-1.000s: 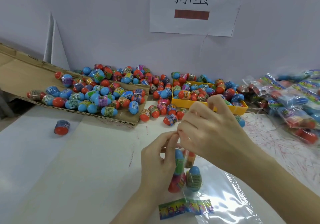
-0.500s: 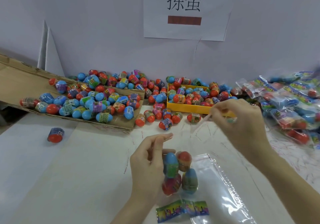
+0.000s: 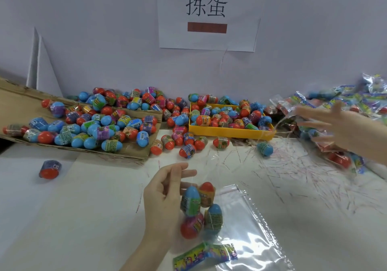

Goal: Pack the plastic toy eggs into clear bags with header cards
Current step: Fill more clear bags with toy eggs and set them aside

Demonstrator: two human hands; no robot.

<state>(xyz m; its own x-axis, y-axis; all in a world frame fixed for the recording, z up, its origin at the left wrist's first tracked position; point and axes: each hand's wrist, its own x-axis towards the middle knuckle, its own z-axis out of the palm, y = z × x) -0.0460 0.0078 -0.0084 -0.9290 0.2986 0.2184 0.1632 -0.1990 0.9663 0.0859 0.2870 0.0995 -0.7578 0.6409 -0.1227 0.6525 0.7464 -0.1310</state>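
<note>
A: What is seen at the left?
B: Loose toy eggs (image 3: 83, 128) are heaped on a cardboard sheet (image 3: 18, 103); a single egg (image 3: 49, 169) lies apart on the white table (image 3: 73, 208).

A: And the centre?
B: A clear bag (image 3: 201, 210) with four eggs is gripped by the left hand (image 3: 165, 205), header card (image 3: 206, 257) lowest. More eggs fill the yellow tray (image 3: 230, 131).

A: The right?
B: The right hand (image 3: 343, 126) is held spread, blurred, nothing gripped, over packed bags (image 3: 326, 103).
</note>
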